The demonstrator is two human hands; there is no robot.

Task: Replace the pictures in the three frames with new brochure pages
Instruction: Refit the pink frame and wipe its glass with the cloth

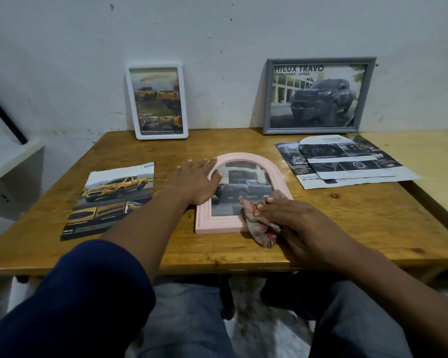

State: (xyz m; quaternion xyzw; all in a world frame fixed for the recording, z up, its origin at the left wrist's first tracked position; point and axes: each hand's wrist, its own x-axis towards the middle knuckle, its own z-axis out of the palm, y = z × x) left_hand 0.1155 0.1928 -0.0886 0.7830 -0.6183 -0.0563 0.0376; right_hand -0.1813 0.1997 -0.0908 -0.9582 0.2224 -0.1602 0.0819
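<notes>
Blue sleeve [75, 293] is nearest the lens, the left arm reaching forward over the tabletop [166, 251].

Yellow-truck brochure page [114, 197] lies flat, left of the left grip [195, 180] and clear of it. White frame [157, 99] stands beyond that grip, leaning on the wall with a truck page in it.

Left grip: fingers apart and straight, palm down on the left shoulder of the pink arched frame [210, 226], pinning it. The frame lies face up between the two grips, with a dark truck picture under the glazing.

Right grip [287, 218]: fingers stretched flat over a bunched cloth [259, 223], pressing it onto the frame's lower right corner, not closed round it. Looks like a wipe-down step.

Grey frame [318, 95] leans on the wall beyond the right grip. Dark brochure pages [347, 161] lie loose beyond and right of it.

Risks, my read:
- Tabletop looks glossy. If the left grip eases off mid-wipe, the frame skids.
- Cloth shows reddish marks, so it could smear the glazing instead of cleaning it.
- Hard pressure near the corner could flex or pop the glazing.
- A wide right-arm sweep could drag the loose pages.
- A knock to the tabletop could tip the leaning frames.
</notes>
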